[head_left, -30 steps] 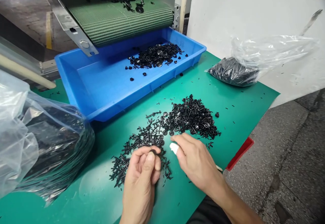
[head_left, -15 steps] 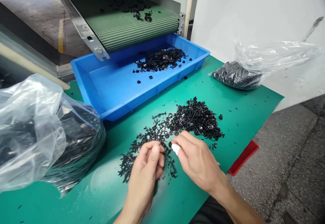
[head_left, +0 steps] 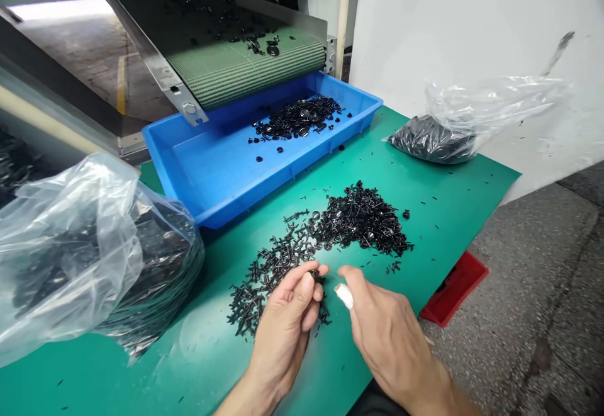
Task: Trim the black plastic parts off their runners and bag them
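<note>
Above the worktop (head_left: 212, 353), inward from its near edge, the left hand (head_left: 289, 316) pinches a small black piece (head_left: 315, 274), only a dark bit showing. The right hand (head_left: 387, 331), a white wrap (head_left: 345, 296) on its thumb, is just beside; whether it pinches anything cannot be told.

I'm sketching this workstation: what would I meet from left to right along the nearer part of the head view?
Large plastic bag, left hand, right hand, red bin.

Blue tray (head_left: 202, 167) set below end of green conveyor belt (head_left: 264, 79). Clear bag (head_left: 436, 142) seen at right, backed by white wall (head_left: 425, 19). Red bin (head_left: 467, 293) partly hidden by table (head_left: 212, 340).
</note>
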The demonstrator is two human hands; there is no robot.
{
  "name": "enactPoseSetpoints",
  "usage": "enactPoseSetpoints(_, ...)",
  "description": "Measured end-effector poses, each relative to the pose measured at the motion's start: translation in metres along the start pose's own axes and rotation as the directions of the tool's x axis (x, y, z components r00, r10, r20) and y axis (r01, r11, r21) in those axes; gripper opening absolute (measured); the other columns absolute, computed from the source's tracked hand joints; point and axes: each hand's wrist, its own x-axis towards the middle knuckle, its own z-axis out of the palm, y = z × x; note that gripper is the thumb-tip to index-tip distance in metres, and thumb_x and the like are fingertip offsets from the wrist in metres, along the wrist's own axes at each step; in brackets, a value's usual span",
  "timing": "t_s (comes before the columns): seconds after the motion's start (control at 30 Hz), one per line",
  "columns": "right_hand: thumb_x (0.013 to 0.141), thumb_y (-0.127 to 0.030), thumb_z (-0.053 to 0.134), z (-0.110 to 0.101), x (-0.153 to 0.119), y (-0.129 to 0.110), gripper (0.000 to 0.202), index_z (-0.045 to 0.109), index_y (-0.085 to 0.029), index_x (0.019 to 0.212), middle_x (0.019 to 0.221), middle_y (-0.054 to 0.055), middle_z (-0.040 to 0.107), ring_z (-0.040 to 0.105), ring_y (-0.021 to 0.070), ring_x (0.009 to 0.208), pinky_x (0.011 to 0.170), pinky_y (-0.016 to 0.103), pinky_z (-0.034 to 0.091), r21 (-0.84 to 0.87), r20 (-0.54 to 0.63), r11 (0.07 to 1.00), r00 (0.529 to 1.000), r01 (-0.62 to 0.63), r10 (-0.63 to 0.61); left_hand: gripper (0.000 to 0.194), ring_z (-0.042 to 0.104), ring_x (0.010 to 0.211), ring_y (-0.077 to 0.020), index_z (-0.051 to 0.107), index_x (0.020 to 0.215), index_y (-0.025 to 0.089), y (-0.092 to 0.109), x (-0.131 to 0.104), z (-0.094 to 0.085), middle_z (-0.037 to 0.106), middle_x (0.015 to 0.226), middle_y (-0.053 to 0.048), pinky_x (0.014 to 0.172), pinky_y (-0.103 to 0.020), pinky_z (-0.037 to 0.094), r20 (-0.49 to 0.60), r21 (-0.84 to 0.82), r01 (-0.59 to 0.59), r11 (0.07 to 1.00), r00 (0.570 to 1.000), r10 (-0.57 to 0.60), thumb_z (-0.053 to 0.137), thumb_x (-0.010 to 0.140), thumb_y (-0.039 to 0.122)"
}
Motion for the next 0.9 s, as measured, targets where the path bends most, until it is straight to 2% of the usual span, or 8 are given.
enactPoseSetpoints(0.17, 0.097, -0.011, 0.028, 0.010, -0.003, -0.012, 0.027, 0.051, -0.021, 0.088, 0.076, 0.003, 0.058, 0.056, 0.0196, 0.070, 0.059, 0.031, 0.034, -0.042, -0.081, 0.999, 0.997, 0.006, -0.010, 0.023, 0.026, 0.044, -0.0012, 0.068, 0.101, 0.017, -0.006, -0.006, 0.008, 0.059, 0.069, 0.000, 0.039, -0.012, 0.022, -0.015, -0.079, 0.033, 0.996, 0.999, -0.034, 0.071, 0.082, 0.030)
enactPoseSetpoints(0.4, 0.099, -0.015, 0.033, 0.017, -0.001, -0.018, 0.026, 0.052, -0.020, 0.082, 0.072, 0.002, 0.054, 0.049, 0.0181, 0.066, 0.061, 0.031, 0.031, -0.031, -0.160, 0.999, 0.986, 0.041, -0.046, 0.030, 0.031, 0.044, -0.0020, 0.070, 0.094, 0.016, -0.013, -0.013, 0.013, 0.059, 0.067, 0.001, 0.037, -0.012, 0.025, -0.087, -0.150, 0.044, 0.988, 0.995, -0.058, 0.082, 0.070, 0.029)
enactPoseSetpoints(0.53, 0.099, -0.014, 0.034, 0.018, -0.001, -0.018, 0.026, 0.053, -0.020, 0.082, 0.071, 0.002, 0.055, 0.050, 0.0177, 0.066, 0.062, 0.030, 0.030, -0.018, -0.155, 1.000, 0.988, 0.016, -0.019, 0.029, 0.038, 0.049, -0.0046, 0.070, 0.095, 0.018, -0.015, -0.013, 0.010, 0.056, 0.063, 0.002, 0.040, -0.013, 0.027, -0.078, -0.104, 0.032, 0.994, 0.996, -0.040, 0.080, 0.072, 0.031)
enactPoseSetpoints(0.6, 0.096, -0.012, 0.035, 0.016, 0.001, -0.015, 0.024, 0.052, -0.020, 0.081, 0.070, 0.001, 0.056, 0.051, 0.0162, 0.064, 0.060, 0.028, 0.030, 0.065, -0.077, 0.998, 0.997, -0.023, 0.028, 0.025, 0.037, 0.050, -0.0051, 0.070, 0.096, 0.018, -0.016, -0.011, 0.006, 0.054, 0.062, 0.002, 0.043, -0.014, 0.028, -0.061, -0.025, 0.002, 1.000, 0.998, -0.003, 0.076, 0.077, 0.033)
enactPoseSetpoints(0.67, 0.092, -0.008, 0.038, 0.011, 0.004, -0.010, 0.022, 0.050, -0.021, 0.079, 0.067, -0.002, 0.056, 0.049, 0.0133, 0.059, 0.057, 0.026, 0.029, 0.185, 0.073, 0.979, 0.994, -0.090, 0.077, 0.023, 0.036, 0.050, -0.0053, 0.070, 0.096, 0.018, -0.015, -0.008, 0.001, 0.052, 0.062, 0.003, 0.044, -0.015, 0.027, -0.040, 0.091, -0.038, 0.995, 0.998, 0.042, 0.071, 0.081, 0.035)
enactPoseSetpoints(0.77, 0.087, -0.005, 0.040, 0.005, 0.012, 0.001, 0.021, 0.050, -0.021, 0.078, 0.062, -0.005, 0.053, 0.046, 0.0106, 0.053, 0.052, 0.024, 0.027, 0.259, 0.264, 0.947, 0.957, -0.190, 0.120, 0.023, 0.034, 0.049, -0.0057, 0.068, 0.096, 0.019, -0.013, -0.005, -0.006, 0.052, 0.062, 0.004, 0.044, -0.017, 0.026, -0.005, 0.268, -0.076, 0.961, 0.997, 0.081, 0.065, 0.085, 0.039)
enactPoseSetpoints(0.83, 0.086, -0.005, 0.041, 0.003, 0.018, 0.009, 0.021, 0.051, -0.021, 0.077, 0.061, -0.004, 0.053, 0.045, 0.0109, 0.053, 0.051, 0.025, 0.026, 0.192, 0.270, 0.955, 0.948, -0.226, 0.170, 0.023, 0.034, 0.048, -0.0060, 0.066, 0.096, 0.020, -0.011, -0.003, -0.007, 0.054, 0.064, 0.003, 0.044, -0.018, 0.026, -0.015, 0.322, -0.087, 0.943, 0.995, 0.097, 0.062, 0.087, 0.041)
enactPoseSetpoints(0.9, 0.086, -0.006, 0.040, 0.003, 0.024, 0.016, 0.021, 0.055, -0.020, 0.081, 0.066, -0.002, 0.056, 0.049, 0.0123, 0.057, 0.053, 0.025, 0.027, 0.097, 0.198, 0.969, 0.959, -0.226, 0.204, 0.022, 0.034, 0.049, -0.0064, 0.064, 0.096, 0.021, -0.010, -0.003, -0.005, 0.056, 0.069, 0.002, 0.044, -0.019, 0.026, -0.047, 0.320, -0.086, 0.944, 0.993, 0.106, 0.061, 0.088, 0.041)
